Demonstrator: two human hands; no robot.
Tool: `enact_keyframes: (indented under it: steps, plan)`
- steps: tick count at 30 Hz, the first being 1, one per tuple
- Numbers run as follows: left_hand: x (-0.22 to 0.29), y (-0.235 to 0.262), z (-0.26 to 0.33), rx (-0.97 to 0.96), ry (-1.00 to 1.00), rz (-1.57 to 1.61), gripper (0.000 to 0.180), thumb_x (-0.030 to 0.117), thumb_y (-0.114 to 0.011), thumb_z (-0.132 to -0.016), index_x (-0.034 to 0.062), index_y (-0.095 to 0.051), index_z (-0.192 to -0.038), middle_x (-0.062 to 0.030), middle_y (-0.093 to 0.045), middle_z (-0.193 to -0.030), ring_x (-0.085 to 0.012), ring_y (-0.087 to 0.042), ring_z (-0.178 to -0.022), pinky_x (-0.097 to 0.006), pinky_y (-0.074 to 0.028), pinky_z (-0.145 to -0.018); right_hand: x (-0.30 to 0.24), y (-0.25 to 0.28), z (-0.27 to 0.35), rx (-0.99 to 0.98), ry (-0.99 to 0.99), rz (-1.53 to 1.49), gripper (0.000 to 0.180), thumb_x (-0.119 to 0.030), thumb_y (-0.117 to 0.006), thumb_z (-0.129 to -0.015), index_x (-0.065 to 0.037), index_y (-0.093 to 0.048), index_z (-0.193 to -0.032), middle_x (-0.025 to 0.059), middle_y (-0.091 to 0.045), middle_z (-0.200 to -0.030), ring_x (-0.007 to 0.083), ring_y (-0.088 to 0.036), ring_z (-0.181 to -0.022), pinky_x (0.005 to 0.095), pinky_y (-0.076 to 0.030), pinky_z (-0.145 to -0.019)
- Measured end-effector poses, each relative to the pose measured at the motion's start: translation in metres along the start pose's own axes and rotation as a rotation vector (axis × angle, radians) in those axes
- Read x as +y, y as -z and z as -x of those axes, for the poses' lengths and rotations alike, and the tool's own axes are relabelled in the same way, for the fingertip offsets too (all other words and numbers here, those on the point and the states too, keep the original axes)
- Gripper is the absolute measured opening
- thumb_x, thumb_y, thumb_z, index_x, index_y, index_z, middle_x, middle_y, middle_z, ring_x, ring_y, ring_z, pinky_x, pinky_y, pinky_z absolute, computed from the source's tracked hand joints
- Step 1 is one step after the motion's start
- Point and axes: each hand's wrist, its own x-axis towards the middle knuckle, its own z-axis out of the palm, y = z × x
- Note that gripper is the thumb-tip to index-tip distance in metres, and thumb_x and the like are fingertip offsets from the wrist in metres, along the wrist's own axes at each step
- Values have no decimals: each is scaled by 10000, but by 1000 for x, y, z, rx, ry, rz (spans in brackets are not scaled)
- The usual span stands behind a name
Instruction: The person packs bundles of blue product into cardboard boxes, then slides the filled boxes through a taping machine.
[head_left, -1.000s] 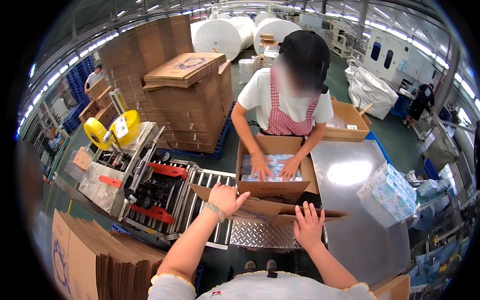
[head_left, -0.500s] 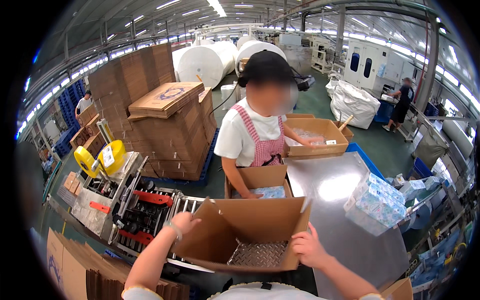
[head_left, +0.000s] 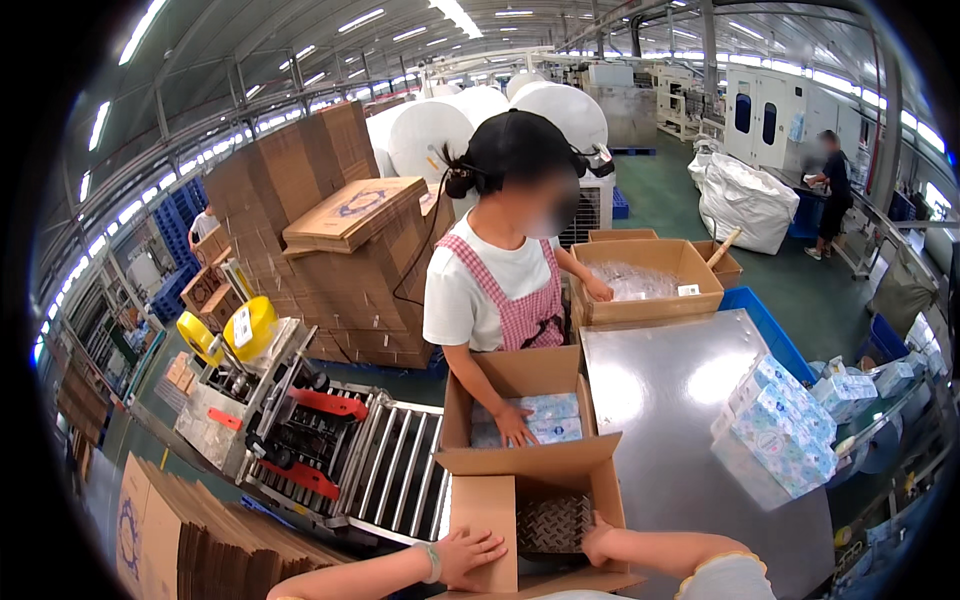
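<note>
An open cardboard box [head_left: 560, 470] stands right in front of me, with a patterned metal surface [head_left: 553, 524] visible through its bottom. My left hand [head_left: 468, 557] lies with fingers spread on the box's left flap [head_left: 484, 510]. Over the right wall, my right hand [head_left: 598, 543] grips the box; its fingertips are partly hidden. Just beyond stands a second open box [head_left: 460, 415] holding blue-and-white packs [head_left: 552, 408], and a co-worker's hand [head_left: 515, 424] rests on those packs.
The co-worker [head_left: 500, 250] stands across from me, beside a box of clear plastic [head_left: 630, 285]. At right is a metal table [head_left: 650, 400] bearing wrapped packs [head_left: 775, 430]. A roller conveyor [head_left: 400, 470] with a tape machine [head_left: 240, 380] is at left. Flattened cartons [head_left: 220, 540] stand lower left.
My box has come down and nearer, against the second box. My left hand has moved from its upper left edge onto the flap. The co-worker's other hand has drawn back.
</note>
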Motion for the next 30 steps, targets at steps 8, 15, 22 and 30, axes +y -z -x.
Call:
enact_keyframes:
  steps: [8,15,22,30]
  plan:
    - [5,-67,-24,-65,134,79,974,748,-472,-901,64,-321,-1578,-185,-316,-1630,-319,-294,-1513,-511,-213,-1213,61,189,30,1049,-164,-106,556,-277,-707,-793,-69,-608,-1299,173,-593,-1336,344,-530,-1305,630,-324,-1123]
    - [30,21,30,246,29,666,700,543,-505,-1008,6,-478,-1457,-235,-427,-1533,-368,-403,-1430,-414,-316,-1191,43,82,33,412,-85,16,791,-426,-669,-899,-158,-349,-1572,222,-457,-1523,378,-478,-1380,501,-375,-1146]
    - [-60,-17,-49,653,490,176,871,669,-565,-890,62,-443,-1503,-222,-423,-1554,-374,-354,-1467,-556,-235,-1205,88,119,15,832,-169,-866,375,-397,-661,-942,-79,-744,-1124,145,-750,-1073,263,-709,-1030,382,-543,-908]
    - [-170,-187,166,838,919,917,546,442,-472,-974,165,-551,-1438,-140,-506,-1508,-390,-433,-1395,-557,-296,-1163,7,-8,-136,440,-912,-988,1045,-736,-596,-842,43,-380,-1504,294,-405,-1532,394,-436,-1416,483,-380,-1149]
